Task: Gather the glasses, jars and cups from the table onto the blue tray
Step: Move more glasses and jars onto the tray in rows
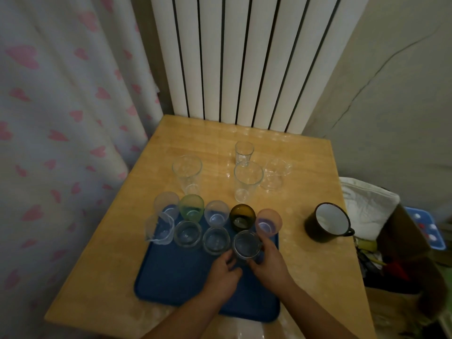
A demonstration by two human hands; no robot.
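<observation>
A blue tray (pixel 171 285) lies at the table's near edge with several glasses in two rows along its far side, among them a green cup (pixel 191 208), a dark amber glass (pixel 242 216) and a pink cup (pixel 268 221). Both hands hold a clear glass jar (pixel 245 245) at the right end of the nearer row: my left hand (pixel 223 277) grips its left side, my right hand (pixel 270 263) curls round its right side. On the bare table stand a tall glass (pixel 187 173), a second tall glass (pixel 247 181), a slim glass (pixel 243 151), a low glass bowl-cup (pixel 275 176) and a dark enamel mug (pixel 326 222).
The wooden table (pixel 305 162) stands against a white radiator (pixel 244 57). A curtain with pink hearts (pixel 61 118) hangs at the left. To the right of the table sit a white cloth (pixel 367 206) and a cluttered box (pixel 401 253).
</observation>
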